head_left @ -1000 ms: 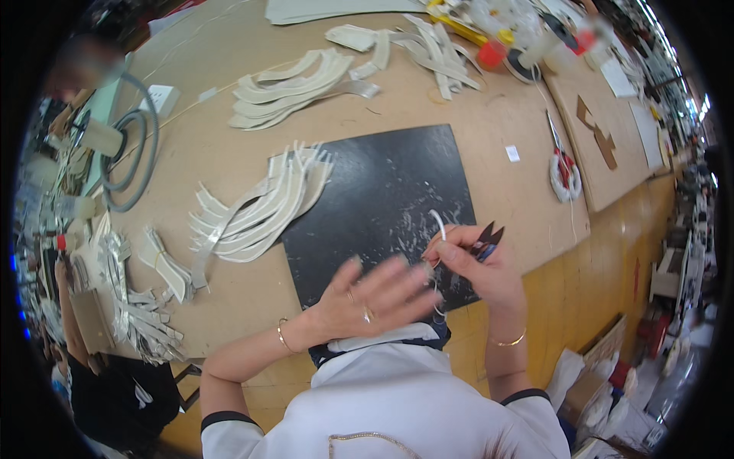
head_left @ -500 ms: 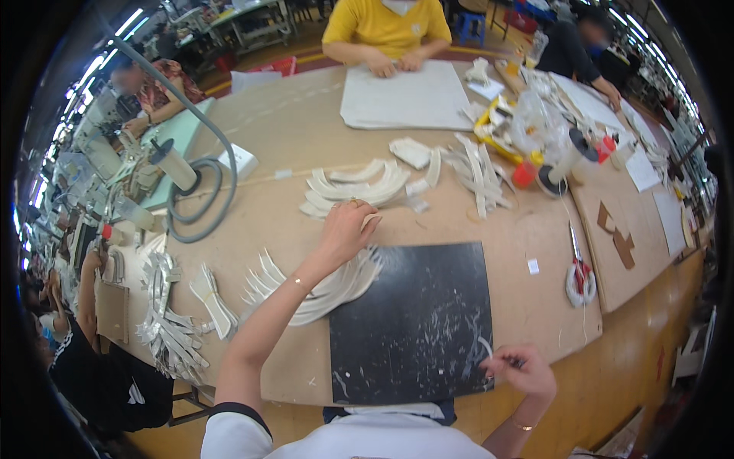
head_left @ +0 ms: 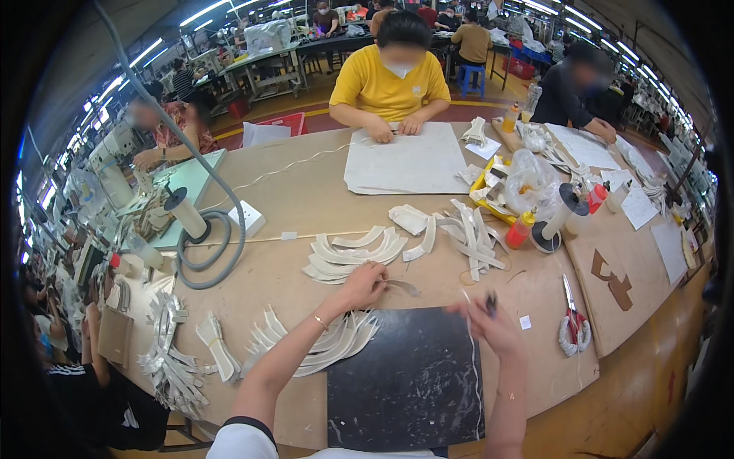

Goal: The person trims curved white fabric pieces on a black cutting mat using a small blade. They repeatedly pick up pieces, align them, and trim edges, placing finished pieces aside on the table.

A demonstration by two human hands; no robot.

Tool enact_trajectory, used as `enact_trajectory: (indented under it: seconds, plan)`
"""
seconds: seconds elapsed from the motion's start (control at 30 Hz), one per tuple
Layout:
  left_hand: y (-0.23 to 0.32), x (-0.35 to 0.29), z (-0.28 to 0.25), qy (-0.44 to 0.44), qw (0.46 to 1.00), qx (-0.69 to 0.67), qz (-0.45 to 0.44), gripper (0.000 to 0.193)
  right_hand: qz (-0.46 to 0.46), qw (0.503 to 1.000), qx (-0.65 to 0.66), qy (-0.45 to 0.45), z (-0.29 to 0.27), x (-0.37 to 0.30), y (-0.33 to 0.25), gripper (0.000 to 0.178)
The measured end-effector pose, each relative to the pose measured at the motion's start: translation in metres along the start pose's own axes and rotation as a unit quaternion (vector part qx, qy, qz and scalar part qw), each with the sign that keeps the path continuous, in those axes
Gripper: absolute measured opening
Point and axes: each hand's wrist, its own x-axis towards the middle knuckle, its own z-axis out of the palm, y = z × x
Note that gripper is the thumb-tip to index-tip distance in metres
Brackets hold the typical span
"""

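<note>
My left hand is closed on a curved pale strip, whose end sticks out to the right over the table. Just beyond it lies a pile of curved white strips. My right hand, a little blurred, is raised over the right edge of a black cutting mat. A small dark tool juts up from its fingers; its kind is not clear. A thin white ribbon trails by that hand down the mat's right edge. More curved strips fan out left of the mat, partly behind my left forearm.
Red-handled scissors lie at the right, near a thread spool and a red glue bottle. A yellow tray is beyond. Bundled strips lie at the left. Across the table, a person in yellow works on a white board.
My right hand has moved up and away from the mat's near right corner. My left hand now shows a strip between its fingers. The view has tilted upward.
</note>
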Motion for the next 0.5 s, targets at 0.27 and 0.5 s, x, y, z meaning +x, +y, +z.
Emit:
enact_trajectory:
  seconds: [0.27, 0.5]
  plan:
    - [-0.025, -0.018, -0.016, -0.040, 0.935, -0.318, -0.153, 0.012, 0.151, 0.979, 0.011, -0.134, 0.056, 0.186, 0.036, 0.039]
    - [-0.090, -0.063, -0.061, 0.320, 0.723, -0.584, -0.185, 0.028, 0.192, 0.973, -0.016, -0.129, 0.051, 0.200, 0.059, 0.043]
